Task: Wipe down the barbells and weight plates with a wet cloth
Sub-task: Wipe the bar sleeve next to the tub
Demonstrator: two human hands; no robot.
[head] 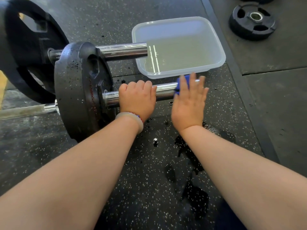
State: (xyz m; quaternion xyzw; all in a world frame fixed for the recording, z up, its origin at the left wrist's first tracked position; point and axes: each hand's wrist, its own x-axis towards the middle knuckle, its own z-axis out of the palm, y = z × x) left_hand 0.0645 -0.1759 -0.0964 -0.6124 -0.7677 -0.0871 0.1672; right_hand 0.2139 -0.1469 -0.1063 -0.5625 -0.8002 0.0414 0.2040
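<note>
left hand [137,98] clenched round the barbell sleeve [164,90], at 3 o'clock of the weight plate [76,90]. right hand [189,103] flat, fingers straight, pressing the blue cloth [178,85] on the sleeve's free end. sleeve axis runs 9-to-3; bare chrome sits at 9 o'clock of the cloth, between the hands, so the stroke probably goes that way. water tub [221,52] at 12

Setting: gym weight area. Speckled black rubber floor tiles [146,180], chrome barbell sleeves [124,50] loaded with black plates [78,83], spare plate [252,20] on floor.
</note>
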